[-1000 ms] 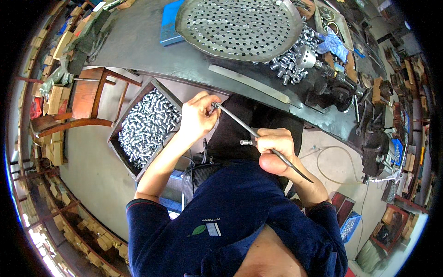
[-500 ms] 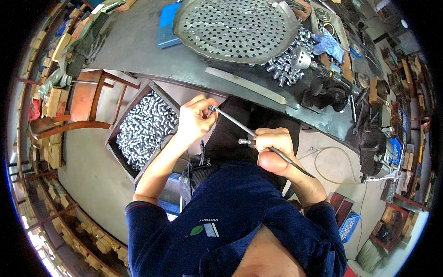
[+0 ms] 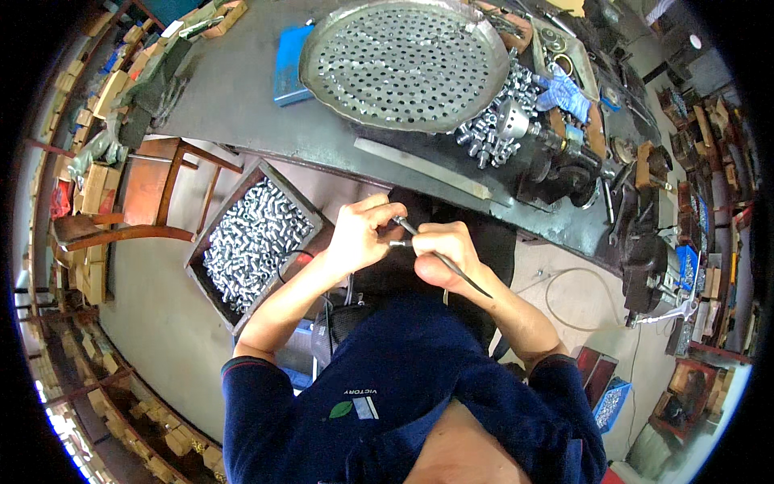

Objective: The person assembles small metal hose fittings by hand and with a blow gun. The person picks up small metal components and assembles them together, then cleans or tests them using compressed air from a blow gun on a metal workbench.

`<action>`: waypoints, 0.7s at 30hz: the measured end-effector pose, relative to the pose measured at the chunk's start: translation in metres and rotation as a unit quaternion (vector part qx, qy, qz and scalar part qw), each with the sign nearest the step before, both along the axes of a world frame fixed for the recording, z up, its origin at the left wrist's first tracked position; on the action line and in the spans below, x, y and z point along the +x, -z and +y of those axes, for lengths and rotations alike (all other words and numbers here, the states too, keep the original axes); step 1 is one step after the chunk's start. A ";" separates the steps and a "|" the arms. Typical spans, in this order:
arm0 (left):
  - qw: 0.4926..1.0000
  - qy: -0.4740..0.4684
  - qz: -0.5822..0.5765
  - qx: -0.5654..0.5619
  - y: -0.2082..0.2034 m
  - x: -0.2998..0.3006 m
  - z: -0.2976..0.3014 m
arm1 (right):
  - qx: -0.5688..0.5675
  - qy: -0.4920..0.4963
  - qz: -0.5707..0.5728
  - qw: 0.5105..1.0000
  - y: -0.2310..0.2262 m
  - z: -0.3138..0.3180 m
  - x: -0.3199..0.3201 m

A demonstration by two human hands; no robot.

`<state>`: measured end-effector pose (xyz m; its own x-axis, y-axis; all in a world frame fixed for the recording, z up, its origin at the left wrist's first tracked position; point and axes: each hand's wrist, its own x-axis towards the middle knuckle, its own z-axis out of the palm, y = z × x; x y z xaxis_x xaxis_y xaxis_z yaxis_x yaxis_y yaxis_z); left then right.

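Since everything's crammed round one seat, biggest first: the dark desk runs across in front of the person. On it sits a round perforated tray with a blue object poking out at its left edge, maybe propping it, can't really tell. Down by the left forearm there's a wooden crate loaded with metal pieces, probably parked there so the left arm can dip in without much of a stretch.

Now the hands, both out in front of the body just short of the desk edge. Right hand has its grip wrapped round a dark metal rod, tail end sticking out over the wrist, which I'd guess keeps it steady. Left hand has its grip pinched together on a small fitting at the rod's upper end, so the rod's basically supported at two spots. Tiniest bit: a shiny stub sits in the gap between the hands, seemingly held by the right fingers; can't tell if the left ones touch it too.
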<state>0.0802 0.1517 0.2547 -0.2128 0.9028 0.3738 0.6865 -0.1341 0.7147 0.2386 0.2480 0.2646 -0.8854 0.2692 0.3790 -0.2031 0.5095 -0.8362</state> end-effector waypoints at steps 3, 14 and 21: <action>0.994 -0.027 0.103 0.039 -0.001 -0.021 0.017 | 0.008 0.033 0.054 0.998 -0.011 0.010 0.020; 0.960 -0.060 0.258 -0.091 -0.016 -0.104 0.170 | -0.075 0.141 0.035 0.987 -0.029 0.005 0.054; 0.980 -0.124 0.151 -0.033 -0.028 -0.129 0.166 | -0.063 0.162 0.028 0.984 -0.020 0.000 0.056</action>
